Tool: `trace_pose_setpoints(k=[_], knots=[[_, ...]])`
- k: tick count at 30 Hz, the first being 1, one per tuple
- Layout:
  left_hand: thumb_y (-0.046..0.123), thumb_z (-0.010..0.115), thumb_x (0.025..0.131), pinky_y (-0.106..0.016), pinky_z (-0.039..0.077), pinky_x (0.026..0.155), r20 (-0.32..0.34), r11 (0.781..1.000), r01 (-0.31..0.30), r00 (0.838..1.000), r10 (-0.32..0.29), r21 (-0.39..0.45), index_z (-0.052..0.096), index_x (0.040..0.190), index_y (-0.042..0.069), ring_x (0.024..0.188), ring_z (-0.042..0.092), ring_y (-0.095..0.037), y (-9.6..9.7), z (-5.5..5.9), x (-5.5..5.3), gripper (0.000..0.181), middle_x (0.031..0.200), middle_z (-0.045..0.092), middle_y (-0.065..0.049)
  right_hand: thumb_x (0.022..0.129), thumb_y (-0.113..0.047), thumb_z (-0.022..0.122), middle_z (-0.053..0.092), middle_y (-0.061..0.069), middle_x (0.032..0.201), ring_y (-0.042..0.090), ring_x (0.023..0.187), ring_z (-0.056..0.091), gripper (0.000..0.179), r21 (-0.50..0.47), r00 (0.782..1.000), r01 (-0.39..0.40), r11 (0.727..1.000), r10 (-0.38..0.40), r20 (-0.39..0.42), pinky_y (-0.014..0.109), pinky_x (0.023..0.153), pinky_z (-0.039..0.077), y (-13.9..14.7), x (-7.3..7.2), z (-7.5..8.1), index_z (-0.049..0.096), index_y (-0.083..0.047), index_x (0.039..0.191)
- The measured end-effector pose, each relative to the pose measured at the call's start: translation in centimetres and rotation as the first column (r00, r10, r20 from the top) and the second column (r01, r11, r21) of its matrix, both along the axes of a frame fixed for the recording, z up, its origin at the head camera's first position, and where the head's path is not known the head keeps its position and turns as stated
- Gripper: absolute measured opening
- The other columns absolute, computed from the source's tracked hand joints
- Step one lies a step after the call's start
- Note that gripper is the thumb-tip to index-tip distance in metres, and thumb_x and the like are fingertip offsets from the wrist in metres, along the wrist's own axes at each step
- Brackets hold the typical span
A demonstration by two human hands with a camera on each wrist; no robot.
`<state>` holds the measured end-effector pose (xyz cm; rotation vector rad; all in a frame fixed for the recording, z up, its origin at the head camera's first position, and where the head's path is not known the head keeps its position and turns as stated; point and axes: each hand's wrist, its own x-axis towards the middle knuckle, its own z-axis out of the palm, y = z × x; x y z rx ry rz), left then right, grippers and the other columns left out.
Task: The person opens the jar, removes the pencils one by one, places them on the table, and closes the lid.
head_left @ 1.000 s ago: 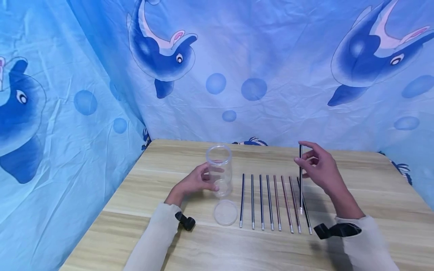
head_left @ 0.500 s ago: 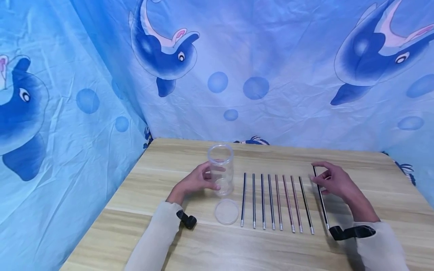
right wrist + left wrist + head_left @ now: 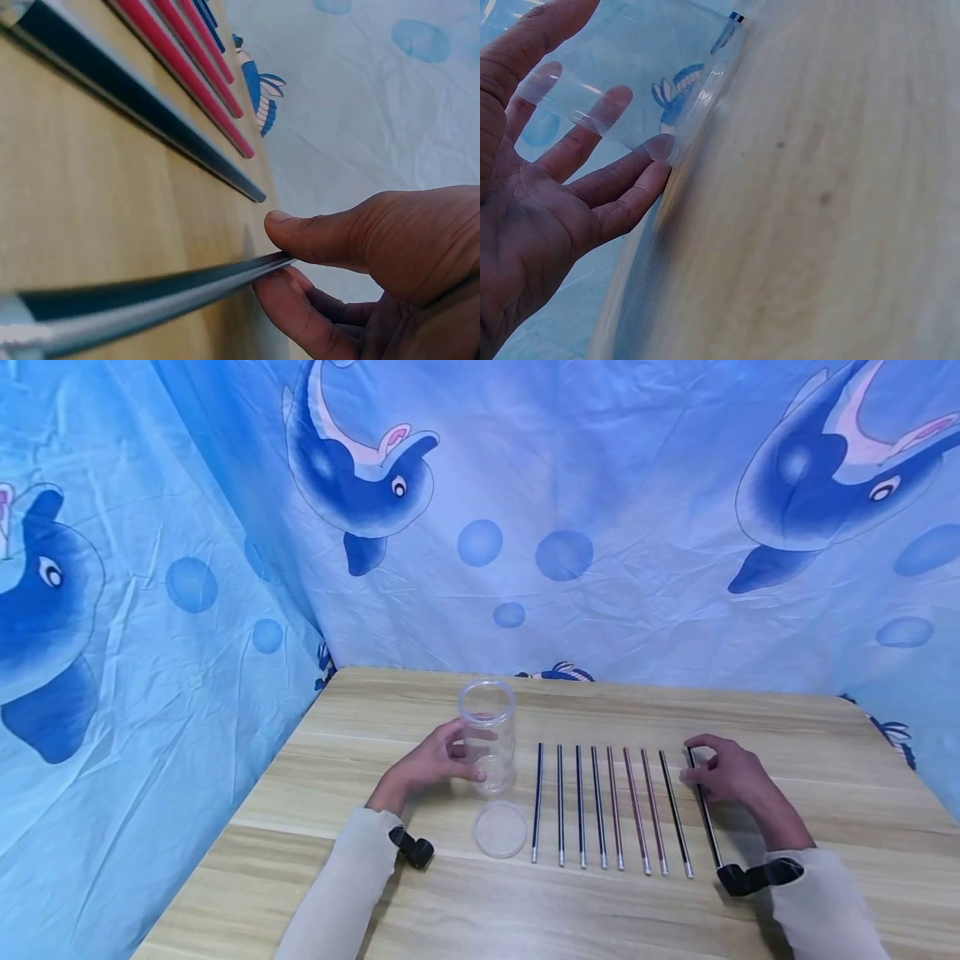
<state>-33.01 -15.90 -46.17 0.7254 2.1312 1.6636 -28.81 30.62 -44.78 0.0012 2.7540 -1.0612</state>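
My left hand (image 3: 431,764) holds a clear plastic jar (image 3: 504,745) that stands upright and uncovered on the table; in the left wrist view its fingers curve around the wall near the base. At the right end of a row, my right hand (image 3: 733,777) pinches a black pencil (image 3: 707,822) by its far end, between thumb and fingers. That pencil lies low, at or very near the tabletop. To its left are another black pencil (image 3: 677,814), red pencils (image 3: 635,810) and several dark blue pencils (image 3: 560,806), side by side with their silvery ends toward me.
A round clear lid (image 3: 500,830) lies flat in front of the jar, left of the pencil row. The wooden table (image 3: 390,693) ends at a blue dolphin-print cloth (image 3: 637,627) behind and at the sides.
My right hand has carried the black pencil rightward past the row, then lowered it from upright to nearly flat and slightly left. The left hand and jar stay in place.
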Motion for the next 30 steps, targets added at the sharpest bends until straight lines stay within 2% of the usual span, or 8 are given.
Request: trace_pose_setpoints(k=[5,11,23,30], knots=[[-0.002,0.084,0.076,-0.05,0.048,0.101,0.001,1.0,0.002,1.0,-0.002,0.002,0.042,0.147,0.006,0.127,0.053,-0.042,0.01,-0.06,-0.02,0.083,0.141,0.055,-0.01,0.093,-0.011,0.07,0.065,0.018,0.087,0.02,0.061,0.063,0.053,0.044,1.0,0.014,0.999,-0.014,0.007,0.035,0.056,0.053,-0.23,-0.07,-0.45,0.046,0.008,0.136],[-0.002,0.085,0.075,-0.052,0.047,0.101,0.007,1.0,-0.002,1.0,0.002,0.008,0.045,0.146,0.011,0.127,0.053,-0.041,-0.02,0.0,-0.05,0.082,0.141,0.055,-0.009,0.092,-0.01,0.069,0.065,0.025,0.091,0.019,0.06,0.063,0.05,0.066,1.0,0.01,0.998,-0.008,-0.023,0.036,0.056,0.054,-0.45,-0.03,-0.56,0.048,0.009,0.134],[-0.003,0.084,0.075,-0.053,0.045,0.103,0.009,1.0,0.001,1.0,-0.001,0.013,0.044,0.147,0.008,0.127,0.052,-0.042,-0.06,0.01,-0.02,0.083,0.141,0.055,-0.011,0.094,-0.012,0.068,0.065,0.024,0.091,0.019,0.062,0.063,0.05,0.082,0.999,0.018,0.997,-0.015,-0.029,0.036,0.055,0.053,-0.63,-0.16,-0.8,0.048,0.008,0.135],[-0.002,0.085,0.075,-0.052,0.046,0.102,0.011,1.0,-0.005,1.0,0.005,0.012,0.047,0.145,0.016,0.128,0.052,-0.042,-0.03,0.05,0.03,0.082,0.141,0.055,-0.01,0.095,-0.014,0.066,0.065,0.026,0.093,0.019,0.062,0.064,0.05,0.076,1.0,0.024,0.997,-0.023,-0.016,0.036,0.056,0.052,-0.63,-0.16,-0.79,0.047,0.009,0.136]])
